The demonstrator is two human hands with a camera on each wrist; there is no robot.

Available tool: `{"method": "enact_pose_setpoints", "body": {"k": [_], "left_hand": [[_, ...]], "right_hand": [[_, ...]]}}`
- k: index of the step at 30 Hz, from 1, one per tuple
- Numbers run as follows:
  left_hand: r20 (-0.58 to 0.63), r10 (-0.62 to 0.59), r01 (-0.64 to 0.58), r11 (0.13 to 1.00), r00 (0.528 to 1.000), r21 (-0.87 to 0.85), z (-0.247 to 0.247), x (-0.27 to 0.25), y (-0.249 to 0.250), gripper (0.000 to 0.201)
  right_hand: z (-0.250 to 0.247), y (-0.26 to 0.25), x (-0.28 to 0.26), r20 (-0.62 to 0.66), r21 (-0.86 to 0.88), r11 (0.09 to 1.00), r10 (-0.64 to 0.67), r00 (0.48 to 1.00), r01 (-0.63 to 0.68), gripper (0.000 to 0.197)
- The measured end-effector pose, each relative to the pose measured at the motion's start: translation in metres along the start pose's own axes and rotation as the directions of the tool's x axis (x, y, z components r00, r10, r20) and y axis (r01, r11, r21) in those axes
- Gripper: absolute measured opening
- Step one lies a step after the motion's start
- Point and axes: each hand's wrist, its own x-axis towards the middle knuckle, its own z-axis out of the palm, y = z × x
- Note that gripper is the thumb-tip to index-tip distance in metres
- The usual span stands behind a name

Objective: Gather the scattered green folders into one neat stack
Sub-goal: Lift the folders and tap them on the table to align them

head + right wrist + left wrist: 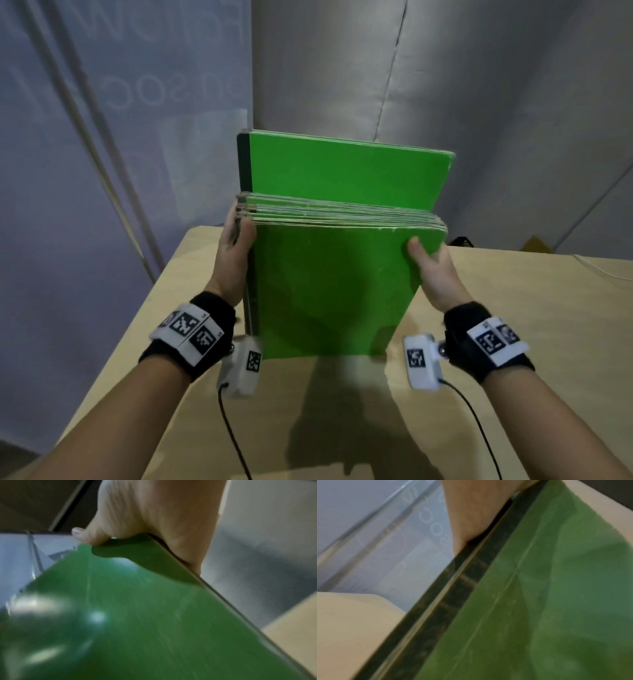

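We hold the stack of green folders (pixel 329 284) upright on its lower edge on the tan wooden table (pixel 513 308), near the table's far left corner. Our left hand (pixel 234 253) clasps the dark spine side near the top, thumb over the front cover. Our right hand (pixel 433 270) clasps the open side, thumb (pixel 416 248) pressed on the front cover, fingers hidden behind.

Head view only: one taller green folder (pixel 346 168) rises above the rest at the back of the stack, its dark spine strip on the left. The top edges of the nearer folders sit roughly level.

Left wrist view only: the dark green spines (pixel 453 601) run diagonally, with pale board edges between them; the picture is blurred. The left hand shows only as a strip of skin against the spines.

Right wrist view only: the right thumb's nail is seen, the thumb curled over the cover's upper corner, the palm flat against the stack's side edge.

Edges and room: the table's left edge lies just beside the left wrist. Bare tabletop stretches to the right and toward us. A grey fabric backdrop (pixel 479 102) hangs behind the table.
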Motion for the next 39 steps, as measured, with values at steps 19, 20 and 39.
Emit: {"method": "enact_pose_setpoints", "body": {"k": [19, 20, 39], "left_hand": [[-0.031, 0.091, -0.09, 0.995, 0.995, 0.033, -0.008, 0.014, -0.029, 0.034], [-0.014, 0.081, -0.08, 0.996, 0.997, 0.047, -0.009, 0.013, -0.032, 0.034], [0.09, -0.175, 0.159, 0.973, 0.98, 0.167, -0.033, 0.002, -0.09, 0.062]], "right_hand": [[0.025, 0.03, 0.005, -0.12, 0.261, 0.961, -0.065, 0.991, 0.094, 0.08], [0.025, 0.035, 0.002, -0.12, 0.254, 0.964, -0.052, 0.991, 0.081, 0.082], [0.03, 0.089, 0.0, -0.008, 0.066, 0.98, 0.187, 0.982, -0.186, 0.065]]}}
